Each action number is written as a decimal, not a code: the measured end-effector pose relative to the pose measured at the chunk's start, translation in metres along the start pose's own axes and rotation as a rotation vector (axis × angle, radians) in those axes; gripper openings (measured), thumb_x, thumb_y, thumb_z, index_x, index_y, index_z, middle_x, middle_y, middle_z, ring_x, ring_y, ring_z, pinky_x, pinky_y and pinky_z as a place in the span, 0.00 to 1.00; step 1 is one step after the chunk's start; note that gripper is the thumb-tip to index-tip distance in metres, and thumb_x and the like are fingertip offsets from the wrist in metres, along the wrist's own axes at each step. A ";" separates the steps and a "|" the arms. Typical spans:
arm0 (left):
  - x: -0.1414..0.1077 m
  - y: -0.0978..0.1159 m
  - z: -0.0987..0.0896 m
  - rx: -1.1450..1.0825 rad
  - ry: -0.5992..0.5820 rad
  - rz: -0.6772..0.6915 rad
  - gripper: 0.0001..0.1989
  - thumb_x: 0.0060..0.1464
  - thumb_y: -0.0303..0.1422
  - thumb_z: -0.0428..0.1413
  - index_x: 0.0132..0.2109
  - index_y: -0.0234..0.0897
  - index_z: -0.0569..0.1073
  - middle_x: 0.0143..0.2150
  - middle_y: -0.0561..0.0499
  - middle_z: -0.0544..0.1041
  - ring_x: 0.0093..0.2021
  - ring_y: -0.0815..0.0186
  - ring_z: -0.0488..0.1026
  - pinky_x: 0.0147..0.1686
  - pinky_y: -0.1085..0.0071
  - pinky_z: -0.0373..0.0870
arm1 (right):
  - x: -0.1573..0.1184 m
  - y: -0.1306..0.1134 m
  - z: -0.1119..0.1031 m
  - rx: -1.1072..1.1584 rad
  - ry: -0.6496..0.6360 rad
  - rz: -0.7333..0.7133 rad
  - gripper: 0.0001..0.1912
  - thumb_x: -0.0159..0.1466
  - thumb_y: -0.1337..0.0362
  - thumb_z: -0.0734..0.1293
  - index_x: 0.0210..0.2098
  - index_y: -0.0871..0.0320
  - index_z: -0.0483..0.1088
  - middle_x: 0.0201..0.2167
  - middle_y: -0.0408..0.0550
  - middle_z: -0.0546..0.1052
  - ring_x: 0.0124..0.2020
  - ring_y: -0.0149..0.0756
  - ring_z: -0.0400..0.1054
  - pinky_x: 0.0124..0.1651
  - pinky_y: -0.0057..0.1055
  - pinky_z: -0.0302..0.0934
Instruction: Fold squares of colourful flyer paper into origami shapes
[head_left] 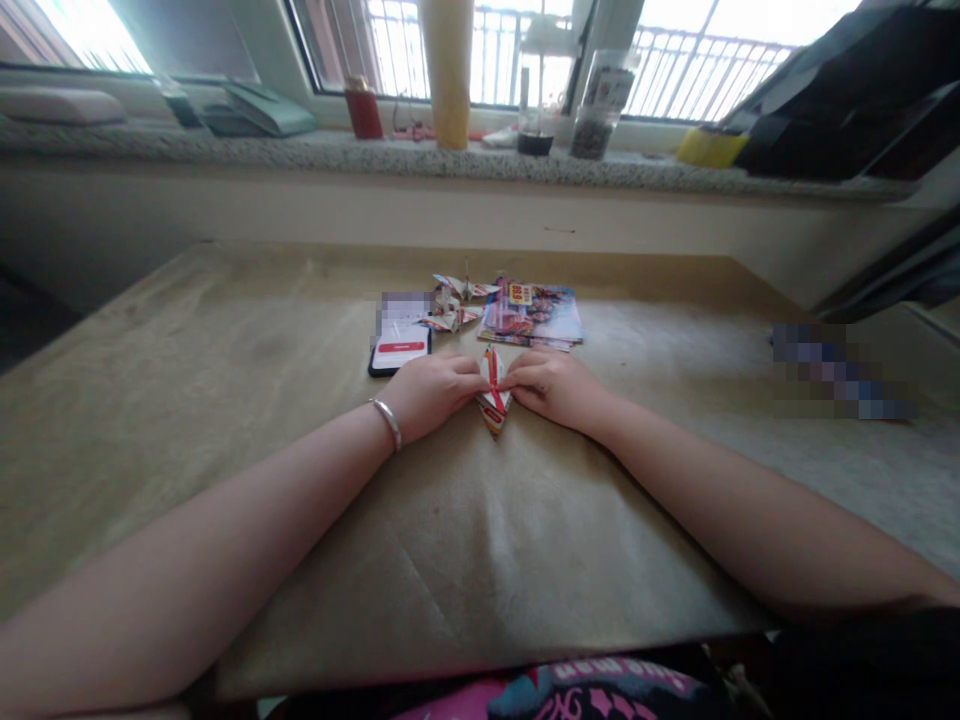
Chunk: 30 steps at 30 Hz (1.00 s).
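A small folded paper (494,393), diamond-shaped with red, white and orange print, lies on the table between my hands. My left hand (433,396), with a silver bangle at the wrist, pinches its left edge. From the other side my right hand (559,388) has its fingertips closed on the right edge. Just beyond are several folded paper cranes (454,305) in similar printed paper. A stack of colourful printed sheets (534,312) lies behind my right hand. Beside the cranes, a phone (400,345) with a lit screen rests behind my left hand.
The brown table (337,600) reaches to the wall below a stone windowsill (300,150). On the sill stand a red container (363,108), a yellow cylinder (450,75), a clear jar (598,110) and a yellow roll (711,147). A blurred-out item (840,372) lies far right.
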<state>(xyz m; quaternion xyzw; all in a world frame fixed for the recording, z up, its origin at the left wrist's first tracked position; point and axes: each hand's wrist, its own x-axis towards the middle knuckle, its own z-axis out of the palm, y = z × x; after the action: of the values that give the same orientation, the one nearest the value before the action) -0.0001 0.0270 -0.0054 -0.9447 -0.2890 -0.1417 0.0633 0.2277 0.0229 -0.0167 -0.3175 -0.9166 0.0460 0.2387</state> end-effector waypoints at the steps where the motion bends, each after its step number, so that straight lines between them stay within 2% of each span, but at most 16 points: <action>1: 0.000 0.000 0.000 0.002 -0.004 -0.002 0.11 0.62 0.31 0.50 0.45 0.45 0.77 0.37 0.52 0.76 0.34 0.68 0.71 0.31 0.74 0.62 | 0.000 -0.002 -0.001 -0.014 -0.001 -0.001 0.12 0.63 0.68 0.62 0.39 0.56 0.78 0.36 0.50 0.78 0.38 0.36 0.69 0.44 0.33 0.62; 7: 0.000 -0.003 -0.001 -0.010 -0.030 -0.027 0.10 0.62 0.34 0.51 0.43 0.45 0.78 0.37 0.53 0.77 0.35 0.69 0.72 0.31 0.75 0.62 | -0.001 -0.013 -0.003 -0.130 -0.042 0.033 0.13 0.62 0.69 0.62 0.39 0.56 0.78 0.33 0.50 0.75 0.36 0.37 0.67 0.39 0.32 0.60; 12: 0.001 -0.002 -0.005 0.058 -0.090 0.035 0.11 0.62 0.32 0.51 0.46 0.46 0.77 0.39 0.52 0.77 0.37 0.67 0.73 0.33 0.74 0.64 | -0.002 -0.016 -0.004 -0.197 -0.084 0.039 0.12 0.63 0.68 0.62 0.39 0.55 0.78 0.32 0.49 0.74 0.35 0.36 0.66 0.36 0.31 0.58; 23: -0.002 -0.003 -0.007 0.029 -0.079 0.087 0.14 0.61 0.30 0.48 0.45 0.42 0.78 0.40 0.49 0.77 0.38 0.68 0.73 0.37 0.74 0.69 | -0.004 -0.006 -0.006 -0.098 -0.060 -0.023 0.12 0.62 0.69 0.63 0.38 0.55 0.78 0.37 0.50 0.77 0.37 0.36 0.69 0.40 0.31 0.60; 30: -0.004 -0.002 -0.008 -0.064 -0.076 0.031 0.14 0.59 0.28 0.49 0.44 0.38 0.78 0.44 0.48 0.77 0.40 0.65 0.75 0.41 0.70 0.72 | -0.005 -0.005 -0.008 -0.125 -0.062 -0.015 0.12 0.62 0.68 0.62 0.38 0.55 0.78 0.38 0.48 0.78 0.38 0.36 0.70 0.41 0.32 0.61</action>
<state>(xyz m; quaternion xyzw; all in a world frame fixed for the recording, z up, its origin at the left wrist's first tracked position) -0.0063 0.0249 0.0011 -0.9553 -0.2718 -0.1138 0.0240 0.2322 0.0149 -0.0107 -0.3233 -0.9269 -0.0032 0.1904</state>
